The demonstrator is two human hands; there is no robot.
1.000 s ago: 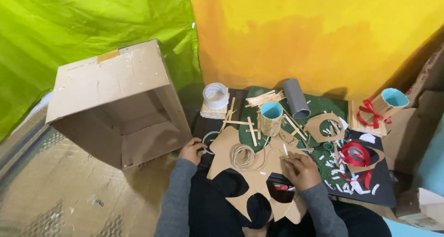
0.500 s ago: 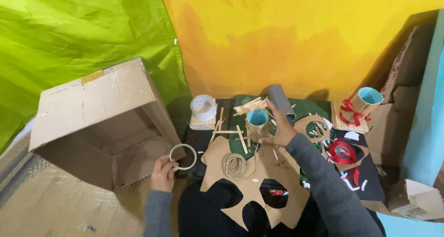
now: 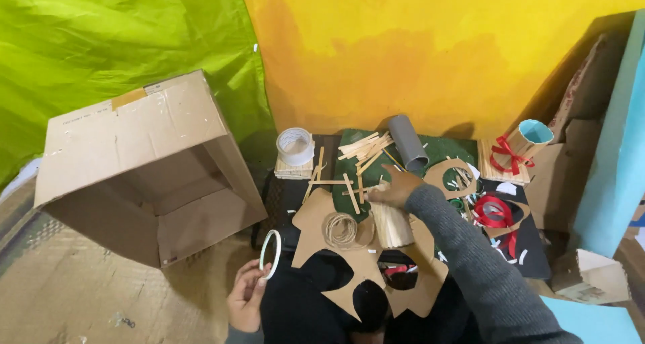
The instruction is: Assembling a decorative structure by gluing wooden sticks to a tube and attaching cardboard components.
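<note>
While its fingers curl shut around the lower edge of a white tape ring (image 3: 270, 253), the left hand (image 3: 246, 295) holds that ring upright, low in the view, just right of the open cardboard box (image 3: 144, 173) lying on its side on the woven mat (image 3: 74, 297). The right hand (image 3: 395, 186) reaches forward with its fingers bent down over the top of a stick-covered cup (image 3: 392, 224); whether they actually grip it cannot be told. That cup stands on a brown cardboard cutout (image 3: 363, 267), right beside a coil of twine (image 3: 340, 229). Loose wooden sticks (image 3: 363, 148) lie scattered on the green sheet (image 3: 443, 149) beyond the hand, near a grey tube (image 3: 408, 142) lying flat. A clear tape roll (image 3: 295, 145) sits on a small stack of sticks further left. To the right are a cardboard ring (image 3: 454, 177), red ribbon (image 3: 494, 213) on a black sheet, and a blue-lined cup (image 3: 527, 142) tied with a red bow.
</note>
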